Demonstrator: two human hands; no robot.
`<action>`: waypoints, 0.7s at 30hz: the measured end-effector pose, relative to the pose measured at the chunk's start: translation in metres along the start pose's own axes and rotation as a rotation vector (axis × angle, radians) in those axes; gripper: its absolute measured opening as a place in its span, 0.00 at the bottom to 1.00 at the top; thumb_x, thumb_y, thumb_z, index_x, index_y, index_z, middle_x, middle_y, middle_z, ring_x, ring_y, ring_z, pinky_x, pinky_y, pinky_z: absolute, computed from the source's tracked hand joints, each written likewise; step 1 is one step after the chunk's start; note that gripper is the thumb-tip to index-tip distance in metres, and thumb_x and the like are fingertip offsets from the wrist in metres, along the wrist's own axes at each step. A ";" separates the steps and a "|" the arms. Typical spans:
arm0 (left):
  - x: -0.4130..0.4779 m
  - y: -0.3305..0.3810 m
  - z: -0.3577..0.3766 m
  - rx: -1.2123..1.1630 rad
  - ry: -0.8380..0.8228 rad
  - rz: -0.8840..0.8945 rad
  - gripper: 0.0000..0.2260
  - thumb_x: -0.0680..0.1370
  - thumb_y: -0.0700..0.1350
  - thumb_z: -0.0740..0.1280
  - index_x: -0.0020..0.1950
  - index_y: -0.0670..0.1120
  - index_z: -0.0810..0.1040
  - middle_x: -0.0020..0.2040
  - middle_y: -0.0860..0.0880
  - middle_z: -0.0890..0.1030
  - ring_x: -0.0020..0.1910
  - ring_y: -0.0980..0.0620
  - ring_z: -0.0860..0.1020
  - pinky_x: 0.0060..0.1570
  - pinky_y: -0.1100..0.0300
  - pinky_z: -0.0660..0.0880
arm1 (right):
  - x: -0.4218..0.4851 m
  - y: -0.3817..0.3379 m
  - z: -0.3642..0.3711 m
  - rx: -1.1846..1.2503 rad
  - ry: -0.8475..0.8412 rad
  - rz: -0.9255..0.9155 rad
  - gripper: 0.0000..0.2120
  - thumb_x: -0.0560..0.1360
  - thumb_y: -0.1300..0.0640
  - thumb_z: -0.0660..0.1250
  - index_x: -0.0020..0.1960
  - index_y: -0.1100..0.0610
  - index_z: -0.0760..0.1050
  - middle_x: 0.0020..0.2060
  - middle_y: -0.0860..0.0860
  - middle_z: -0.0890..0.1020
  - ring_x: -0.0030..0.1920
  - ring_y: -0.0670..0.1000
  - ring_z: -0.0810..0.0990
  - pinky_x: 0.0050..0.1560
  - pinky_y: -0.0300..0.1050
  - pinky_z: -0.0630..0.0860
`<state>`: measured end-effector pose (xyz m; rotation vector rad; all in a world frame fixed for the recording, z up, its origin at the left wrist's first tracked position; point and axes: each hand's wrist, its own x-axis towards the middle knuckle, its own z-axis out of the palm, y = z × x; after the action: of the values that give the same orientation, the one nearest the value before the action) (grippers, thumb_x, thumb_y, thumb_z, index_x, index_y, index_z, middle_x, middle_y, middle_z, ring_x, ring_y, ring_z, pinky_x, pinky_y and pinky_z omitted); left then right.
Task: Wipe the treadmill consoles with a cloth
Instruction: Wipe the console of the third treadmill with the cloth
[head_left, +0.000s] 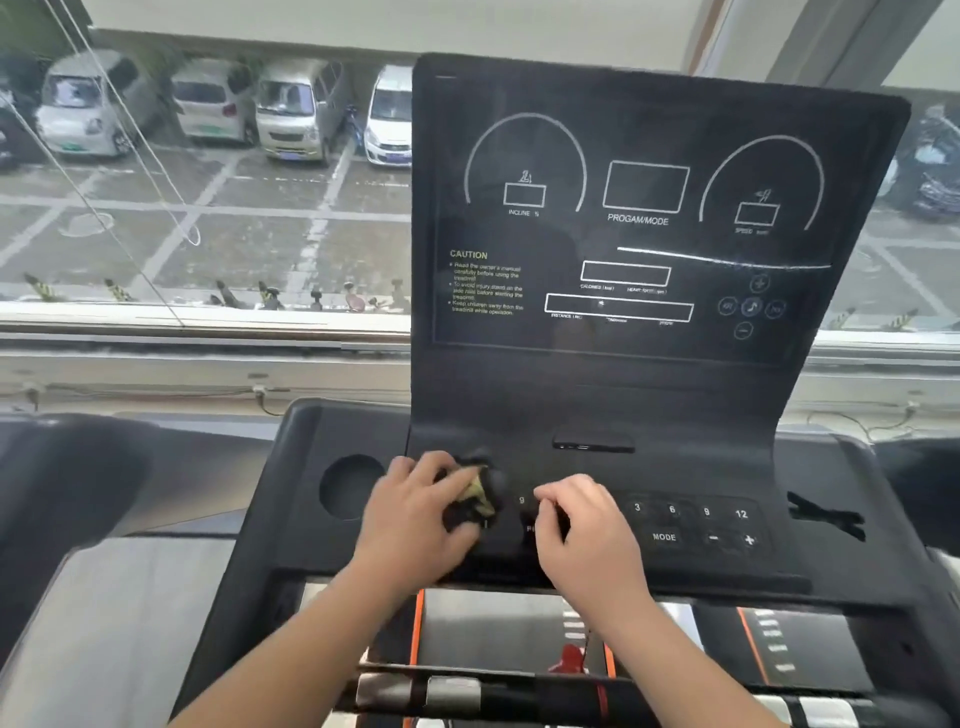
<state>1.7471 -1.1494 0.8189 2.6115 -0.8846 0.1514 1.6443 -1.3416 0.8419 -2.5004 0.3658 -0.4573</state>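
The cloth (478, 499), dark and bunched, lies low centre on the treadmill console (675, 405), gripped by our left hand (415, 514), fingers clamped round it. Our right hand (582, 525) rests just beside, fingers curled; whether they grip anything we cannot tell. We judge the wiping underway; next comes a sweep right over the number keys (688, 512).

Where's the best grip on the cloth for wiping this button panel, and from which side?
Grip the cloth by its bunched top from above, on the near side, as the left hand does now. It is a crumpled wad lying on the flat button panel, and the upright display rises close behind, likely blocking a far-side approach.
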 end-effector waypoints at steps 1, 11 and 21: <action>0.000 -0.008 -0.001 -0.002 0.049 -0.125 0.24 0.67 0.57 0.69 0.63 0.57 0.81 0.59 0.54 0.77 0.48 0.42 0.73 0.46 0.47 0.78 | 0.000 -0.003 0.000 0.013 -0.010 -0.005 0.09 0.77 0.56 0.63 0.52 0.51 0.80 0.48 0.42 0.80 0.50 0.47 0.78 0.49 0.45 0.78; -0.011 0.041 -0.001 -0.351 -0.200 -0.028 0.24 0.71 0.55 0.66 0.68 0.61 0.76 0.70 0.62 0.67 0.61 0.53 0.70 0.65 0.63 0.69 | -0.008 -0.030 0.009 0.019 -0.339 -0.151 0.34 0.74 0.53 0.51 0.79 0.59 0.66 0.79 0.52 0.68 0.79 0.49 0.63 0.79 0.46 0.57; -0.005 0.025 -0.009 -0.685 0.257 -0.439 0.23 0.70 0.26 0.63 0.52 0.51 0.85 0.59 0.62 0.78 0.58 0.59 0.78 0.56 0.67 0.75 | 0.006 -0.033 0.028 -0.394 -0.447 -0.331 0.30 0.71 0.35 0.63 0.67 0.49 0.72 0.64 0.52 0.76 0.65 0.59 0.74 0.67 0.59 0.70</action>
<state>1.7284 -1.1609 0.8343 2.0113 -0.1981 0.0478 1.6662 -1.3042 0.8403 -2.9594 -0.1544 0.0727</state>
